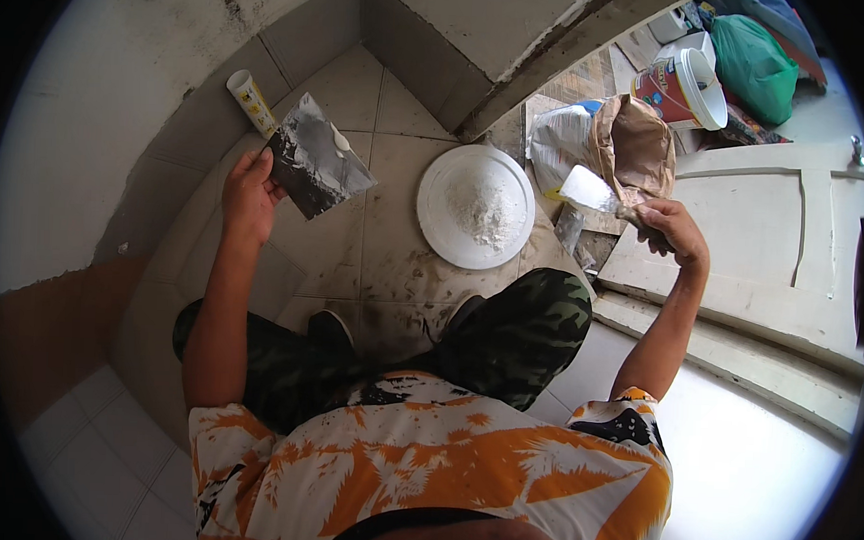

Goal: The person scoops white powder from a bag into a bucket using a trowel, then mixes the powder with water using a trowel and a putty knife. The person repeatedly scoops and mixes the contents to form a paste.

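My left hand point(251, 195) grips the edge of a dark square sheet point(314, 161), smeared with white paste and held tilted over the floor. In my right hand point(673, 231) is a putty knife point(590, 191), held by its handle; its blade is coated white and points left, in front of an open paper bag point(643, 144). Between my hands, on the floor, rests a round white lid-like plate point(436, 234) with a heap of white powder point(488, 207) on it. Neither hand touches the plate.
A yellow-and-white tube point(251, 102) stands by the tiled wall at left. Behind the paper bag are a red-and-white bucket point(681, 91) and a green plastic bag point(755, 67). A white panelled door point(738, 233) stands at right. My bent knees flank the stained floor tiles point(394, 269).
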`<control>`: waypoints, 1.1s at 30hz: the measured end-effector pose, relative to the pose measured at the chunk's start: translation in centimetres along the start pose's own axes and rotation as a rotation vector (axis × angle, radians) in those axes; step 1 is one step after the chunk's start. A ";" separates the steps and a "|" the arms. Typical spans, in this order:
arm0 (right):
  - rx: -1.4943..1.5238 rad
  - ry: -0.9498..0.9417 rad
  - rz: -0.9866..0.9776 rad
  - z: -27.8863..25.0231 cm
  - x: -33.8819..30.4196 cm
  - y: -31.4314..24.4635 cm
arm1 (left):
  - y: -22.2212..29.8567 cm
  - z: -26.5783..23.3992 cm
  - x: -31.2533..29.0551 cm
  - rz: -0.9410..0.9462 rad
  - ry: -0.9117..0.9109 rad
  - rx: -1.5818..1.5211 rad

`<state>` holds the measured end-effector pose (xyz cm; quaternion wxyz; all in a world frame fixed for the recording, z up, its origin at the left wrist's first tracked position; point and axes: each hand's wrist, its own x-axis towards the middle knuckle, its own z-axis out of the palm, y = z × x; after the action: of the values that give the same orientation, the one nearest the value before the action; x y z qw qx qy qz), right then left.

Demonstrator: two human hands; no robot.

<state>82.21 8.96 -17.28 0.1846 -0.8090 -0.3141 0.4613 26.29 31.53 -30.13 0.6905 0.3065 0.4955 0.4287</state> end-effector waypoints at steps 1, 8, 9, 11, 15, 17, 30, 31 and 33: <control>0.037 0.055 -0.027 -2.0 -1.1 0.1 | 0.1 0.3 -0.1 -0.005 0.004 0.002; -0.400 0.342 0.053 -8.7 6.3 -1.6 | 1.0 1.7 -0.5 -0.042 -0.038 0.046; -0.594 0.351 0.028 -7.3 9.6 -1.7 | 1.4 2.3 -0.8 -0.039 0.003 0.065; -1.099 0.476 -0.116 -3.7 16.5 -0.7 | 1.9 1.3 -1.1 -0.019 0.035 0.126; -1.253 0.499 -0.502 -2.3 28.5 7.0 | 1.4 1.8 -1.3 -0.014 0.060 0.171; -1.145 0.486 -0.493 -0.7 32.0 8.6 | 2.5 2.7 -1.4 -0.024 0.032 0.178; -0.861 0.516 -0.304 3.5 37.6 4.1 | 2.6 2.5 -3.1 -0.043 0.040 0.141; -0.838 0.516 -0.291 4.1 37.6 3.9 | 2.6 2.4 -3.2 -0.044 0.043 0.139; -0.794 0.527 -0.277 4.5 37.5 3.9 | 2.7 2.4 -3.4 -0.046 0.039 0.131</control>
<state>93.73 31.57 -45.48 -0.0052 -0.8565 -0.5129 0.0568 27.29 29.68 -25.61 0.6688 0.3309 0.5428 0.3855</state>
